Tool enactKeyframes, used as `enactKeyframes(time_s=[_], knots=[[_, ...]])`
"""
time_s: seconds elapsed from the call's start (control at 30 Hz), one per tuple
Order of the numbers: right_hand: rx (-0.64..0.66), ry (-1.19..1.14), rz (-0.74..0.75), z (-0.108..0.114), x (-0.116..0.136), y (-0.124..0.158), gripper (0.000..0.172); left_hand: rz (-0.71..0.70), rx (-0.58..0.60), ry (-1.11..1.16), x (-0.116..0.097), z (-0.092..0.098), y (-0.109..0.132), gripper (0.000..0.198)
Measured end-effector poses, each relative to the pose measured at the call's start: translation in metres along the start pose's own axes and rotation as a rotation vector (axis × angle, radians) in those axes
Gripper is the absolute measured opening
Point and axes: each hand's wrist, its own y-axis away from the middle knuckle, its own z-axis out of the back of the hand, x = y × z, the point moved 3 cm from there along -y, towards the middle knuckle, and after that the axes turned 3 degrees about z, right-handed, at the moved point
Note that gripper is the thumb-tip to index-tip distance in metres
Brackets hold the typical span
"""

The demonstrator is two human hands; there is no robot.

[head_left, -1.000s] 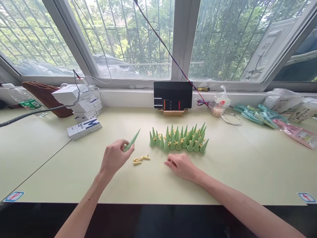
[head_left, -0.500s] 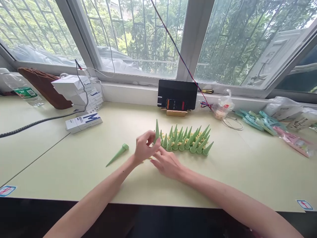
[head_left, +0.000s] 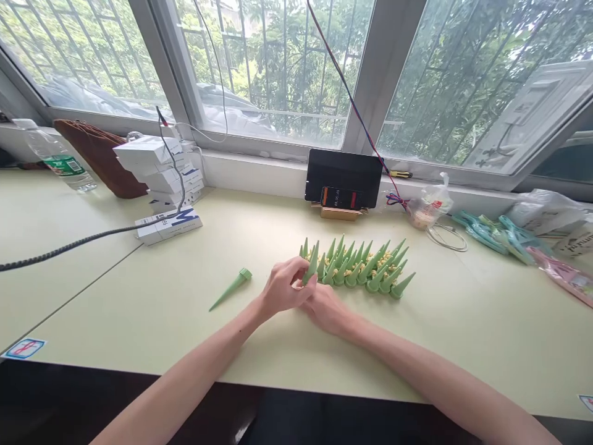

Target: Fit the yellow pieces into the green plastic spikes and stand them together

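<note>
My left hand [head_left: 286, 285] is closed around a green plastic spike [head_left: 312, 264], held upright with its tip pointing up. Close against it, my right hand [head_left: 327, 309] reaches in low by the spike's base; its fingers are hidden behind the left hand. Just beyond both hands stand rows of similar green cone-shaped spikes [head_left: 351, 275], tips up on round bases. Small yellow pieces [head_left: 388, 270] lie scattered among them. To the left, a single green spike with a ribbed cap [head_left: 231, 288] lies on its side on the table.
White boxes [head_left: 169, 230] and a water bottle [head_left: 65, 162] are at the back left. A phone [head_left: 341, 198] leans against a dark tablet [head_left: 361, 167] near the window. A bagged cup [head_left: 428, 207], a coiled white cable [head_left: 447, 238] and plastic-wrapped items [head_left: 495, 235] sit at the right.
The view has swung, so the scene sits further right. My left hand has lowered the upright spike slightly. My right hand's fingers, visible before, are now tucked behind the left hand.
</note>
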Motion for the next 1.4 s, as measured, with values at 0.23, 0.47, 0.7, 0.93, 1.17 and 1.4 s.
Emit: enactKeyframes(time_s=[0.23,0.47,0.7,0.93,1.17,1.4], knots=[[-0.018,0.087,0.003,0.030,-0.016,0.051,0.020,-0.005,0.103,0.011,-0.005,-0.015,0.013,0.017],[-0.001,0.103,-0.032,0.044,-0.031,0.070,0.021,0.057,0.194,-0.021,-0.004,-0.025,0.020,0.017],[0.003,0.051,-0.108,0.054,-0.024,0.066,0.018,0.124,0.315,-0.036,-0.002,-0.028,0.021,0.015],[-0.048,-0.009,-0.152,0.057,-0.026,0.069,0.021,0.167,0.431,-0.012,-0.006,-0.031,0.020,0.016],[-0.347,-0.273,-0.222,0.062,-0.030,0.071,0.018,0.287,0.484,0.125,-0.005,-0.030,0.017,0.023],[-0.538,-0.531,-0.280,0.070,-0.024,0.071,0.016,0.507,0.580,0.409,-0.006,-0.032,0.016,0.020]])
